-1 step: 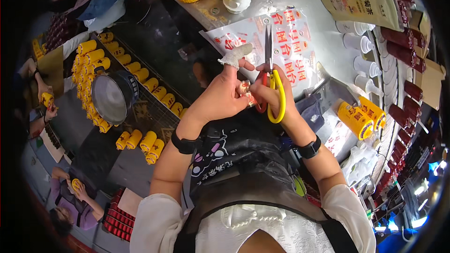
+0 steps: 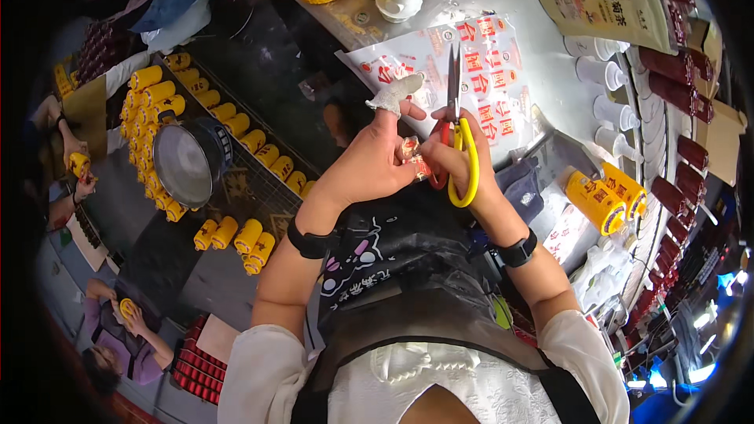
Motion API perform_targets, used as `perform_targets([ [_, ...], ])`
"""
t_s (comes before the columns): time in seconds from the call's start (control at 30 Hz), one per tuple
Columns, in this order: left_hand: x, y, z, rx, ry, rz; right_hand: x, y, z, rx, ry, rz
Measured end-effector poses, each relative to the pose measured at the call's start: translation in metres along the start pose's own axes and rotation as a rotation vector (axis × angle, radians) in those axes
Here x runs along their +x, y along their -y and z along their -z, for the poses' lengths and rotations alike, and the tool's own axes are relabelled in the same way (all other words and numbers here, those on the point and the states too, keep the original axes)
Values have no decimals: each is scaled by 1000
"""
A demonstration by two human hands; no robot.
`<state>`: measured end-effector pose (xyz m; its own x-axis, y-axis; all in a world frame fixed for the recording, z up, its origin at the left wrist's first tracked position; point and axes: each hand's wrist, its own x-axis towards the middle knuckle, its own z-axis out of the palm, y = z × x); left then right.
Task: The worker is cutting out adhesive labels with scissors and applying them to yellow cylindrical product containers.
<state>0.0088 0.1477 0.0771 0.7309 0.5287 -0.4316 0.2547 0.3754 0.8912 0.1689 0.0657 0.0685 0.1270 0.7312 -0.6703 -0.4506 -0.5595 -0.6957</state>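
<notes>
Left side: rows of yellow canisters (image 2: 247,234), well apart from both hands. Left hand (image 2: 369,155): grip curled in, clamped on a small red-and-gold piece (image 2: 421,166) in front of the apron. A pale finger cover (image 2: 395,93) sits on one raised digit. The piece looks light, shiny, maybe thin foil or film; would guess it creases easily and slips a bit. Pinch by the edges, keep pressure low.

Right hand (image 2: 465,159): grip closed round the scissors (image 2: 473,159), blades pointing away from the wearer, over the printed sheet (image 2: 485,78). Scissors should be stiff, fairly light, grippy at the handles, sharp up front. Hold by the red and yellow loops only. Sheet lies on the metal table (image 2: 542,51); looks thin and floppy, take it by a corner.

Hard to see: left fingertips and most of the piece, tucked under fingers. Can't tell if the right thumb touches it. Red loop mostly covered. Blades look together or nearly so. Sheet's near edge is blocked by the hands.
</notes>
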Motion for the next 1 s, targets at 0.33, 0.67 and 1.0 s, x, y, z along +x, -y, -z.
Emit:
perform_targets([
  [0.33,-13,31,-19,-384,-107,-18,-5,-18,-5,27,-179,6],
  [0.67,-15,37,-13,-175,-36,-3,-10,-17,-7,-35,-122,-6],
  [1.0,-18,63,-33,-816,-205,296,-13,-31,-12,64,-303,137],
])
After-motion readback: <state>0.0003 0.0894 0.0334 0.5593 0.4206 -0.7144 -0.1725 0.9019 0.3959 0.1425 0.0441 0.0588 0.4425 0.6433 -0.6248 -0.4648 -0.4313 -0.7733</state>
